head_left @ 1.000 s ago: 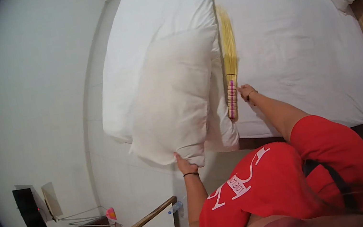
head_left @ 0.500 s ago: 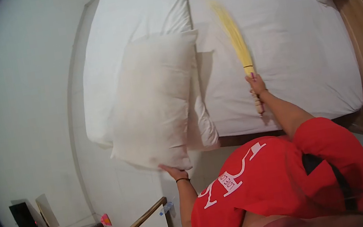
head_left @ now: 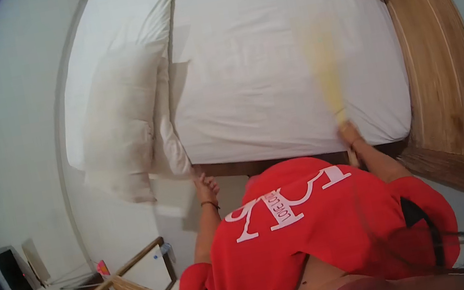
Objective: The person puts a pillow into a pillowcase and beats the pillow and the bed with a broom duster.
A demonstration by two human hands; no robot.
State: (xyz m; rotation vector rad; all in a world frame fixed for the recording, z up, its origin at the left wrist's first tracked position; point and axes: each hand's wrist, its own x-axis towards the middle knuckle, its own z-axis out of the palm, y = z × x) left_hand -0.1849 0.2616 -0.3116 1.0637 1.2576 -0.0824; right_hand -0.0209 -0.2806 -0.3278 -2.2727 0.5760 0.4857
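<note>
Yellow broom (head_left: 328,75) clamped in the right hand (head_left: 350,133), over the bed sheet (head_left: 245,80); looks mid-stroke, too blurred to tell contact, and calls for a steady wrist. Well apart, with the left hand (head_left: 207,186), holds nothing, fingers loosely parted near the pillow (head_left: 120,124).

Left hand (head_left: 208,186) off pillow (head_left: 120,124), broom (head_left: 326,69) nearer headboard (head_left: 439,71)

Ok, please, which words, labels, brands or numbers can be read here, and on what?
"LOVE LO": small print on the shirt; its end is unclear.
Large white characters, same place: bent by folds, cannot be read surely.
Bottle: too small to read.
Broom: too blurred to tell.
</note>
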